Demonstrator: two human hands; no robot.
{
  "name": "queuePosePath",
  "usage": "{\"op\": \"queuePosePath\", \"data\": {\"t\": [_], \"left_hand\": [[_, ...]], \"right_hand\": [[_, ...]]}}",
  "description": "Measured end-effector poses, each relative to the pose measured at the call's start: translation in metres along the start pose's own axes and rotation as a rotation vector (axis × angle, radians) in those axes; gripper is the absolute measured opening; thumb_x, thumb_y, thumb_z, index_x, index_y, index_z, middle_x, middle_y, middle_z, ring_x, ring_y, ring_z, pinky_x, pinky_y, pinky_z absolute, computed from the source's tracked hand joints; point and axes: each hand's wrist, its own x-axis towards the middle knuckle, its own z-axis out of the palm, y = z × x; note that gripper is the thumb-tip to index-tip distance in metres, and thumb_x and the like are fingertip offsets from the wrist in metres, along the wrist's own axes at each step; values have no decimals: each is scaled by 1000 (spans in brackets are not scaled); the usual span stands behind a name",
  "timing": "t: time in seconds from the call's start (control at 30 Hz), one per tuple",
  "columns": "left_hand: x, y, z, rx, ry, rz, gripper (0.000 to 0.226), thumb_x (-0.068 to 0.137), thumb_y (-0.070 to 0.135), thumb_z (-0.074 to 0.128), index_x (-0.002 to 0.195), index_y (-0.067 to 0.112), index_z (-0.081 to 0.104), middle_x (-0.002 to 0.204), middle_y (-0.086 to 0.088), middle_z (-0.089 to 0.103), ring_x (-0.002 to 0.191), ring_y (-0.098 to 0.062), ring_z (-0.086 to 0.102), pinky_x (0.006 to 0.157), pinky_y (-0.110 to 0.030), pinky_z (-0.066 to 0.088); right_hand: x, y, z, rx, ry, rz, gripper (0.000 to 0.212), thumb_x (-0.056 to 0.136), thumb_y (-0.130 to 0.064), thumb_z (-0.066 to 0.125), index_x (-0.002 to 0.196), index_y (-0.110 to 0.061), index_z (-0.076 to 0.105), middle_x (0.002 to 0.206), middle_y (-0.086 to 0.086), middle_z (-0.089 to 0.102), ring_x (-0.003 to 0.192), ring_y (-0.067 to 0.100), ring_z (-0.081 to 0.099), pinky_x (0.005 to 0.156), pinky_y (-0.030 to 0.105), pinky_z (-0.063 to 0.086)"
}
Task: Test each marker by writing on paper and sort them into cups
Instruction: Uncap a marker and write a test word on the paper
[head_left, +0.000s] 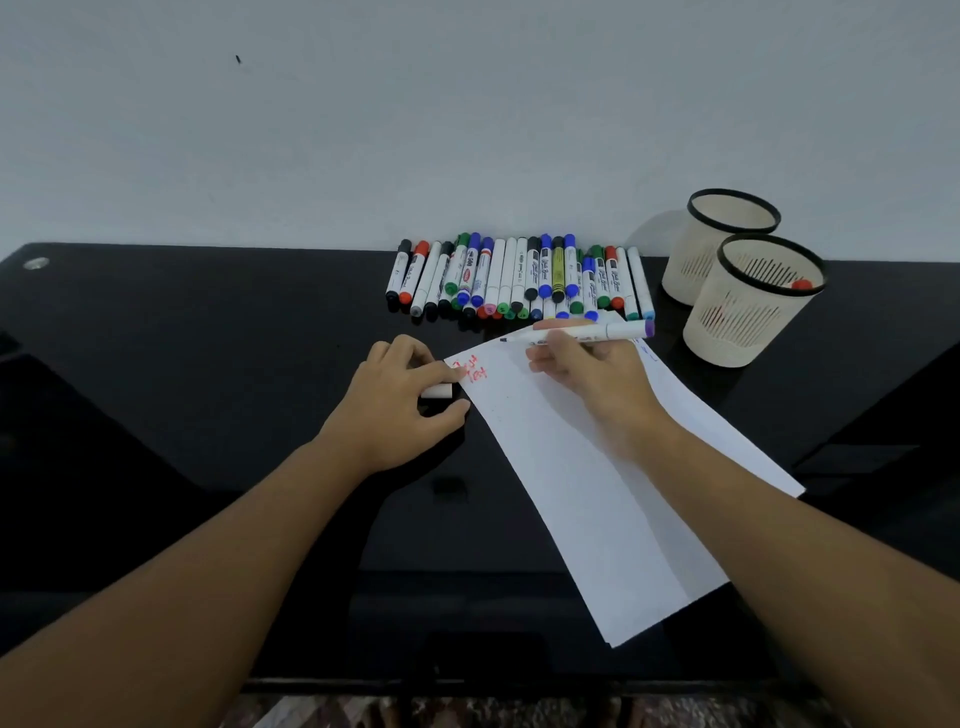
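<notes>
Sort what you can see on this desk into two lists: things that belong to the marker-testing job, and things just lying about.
Part of the job:
- uncapped marker in the right hand
- white cap held by the left hand
- paper with red writing
- row of markers
- near cup, something red inside
- far cup

Just lying about:
- round silver fitting in the desk
- dark speck on the wall

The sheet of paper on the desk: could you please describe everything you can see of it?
The sheet of paper is plain white and long, lying flat but askew on the black desk, its far end near the row of markers. A lengthwise fold line runs down it. Red handwriting sits at its far left corner, and faint blue marks show near the right edge. The left hand touches the left edge, and the right hand, holding an uncapped marker, rests on it.
</notes>
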Motion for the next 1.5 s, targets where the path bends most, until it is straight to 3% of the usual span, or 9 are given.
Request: {"op": "queuePosePath", "data": {"t": [0.13,0.27,0.43,0.6,0.7,0.83,0.97,1.27,1.5], "left_hand": [[0,-1,-1,8,9,0,60,82,71,50,130,38,64,114,12,45,106,-15,42,95,-44,46],[0,-1,1,13,10,-9,68,81,75,50,135,36,63,115,12,44,106,-13,42,97,-44,46],[1,-3,3,-1,29,-6,67,80,76,52,130,35,68,114,12,45,105,-12,43,96,-43,47],[0,-2,1,-26,47,-5,63,78,76,55,123,35,72,111,12,47,104,-13,44,95,-44,47],[1,0,1,-31,35,-14,67,76,82,55,122,36,72,113,13,47,107,-12,43,95,-43,47],[2,-1,0,-30,21,-41,74,73,89,52,123,37,70,116,14,46,110,-10,42,96,-41,48],[5,-1,1,7,6,-62,73,71,90,50,120,39,69,118,12,44,109,-12,43,96,-41,48],[6,-1,0,10,-19,-88,75,68,92,49,120,40,67,120,13,43,109,-11,43,95,-39,47],[5,0,-1,-19,-17,-94,73,67,90,53,118,40,69,118,14,43,109,-11,43,96,-40,47]], "right_hand": [[5,-1,15,-250,-60,-119,10,93,-33,77,99,-26,73,86,-2,73,90,15,69,89,30,57],[3,13,21,-357,-88,-137,13,99,-39,67,102,-26,66,91,3,69,91,18,66,89,37,55],[-1,11,19,-381,-135,-186,12,96,-23,70,107,-27,67,98,-7,70,87,6,64,77,21,52],[-3,14,21,-398,-150,-161,7,98,-33,68,100,-26,70,87,-7,69,86,8,65,82,30,54],[-6,14,20,-445,-140,-197,3,99,-28,67,101,-26,67,93,-4,69,87,10,63,80,27,52],[-9,13,21,-384,-146,-174,3,101,-28,64,103,-26,64,95,-1,69,94,15,66,89,35,54],[-11,12,23,-375,-187,-153,3,104,-29,60,104,-27,62,95,-4,68,99,15,66,95,35,53],[-11,10,25,-409,-210,-144,3,105,-28,59,102,-29,61,94,-4,68,99,15,65,92,31,51],[-11,11,25,-425,-203,-151,3,105,-28,59,105,-27,61,95,-2,68,101,17,65,95,36,52]]}}
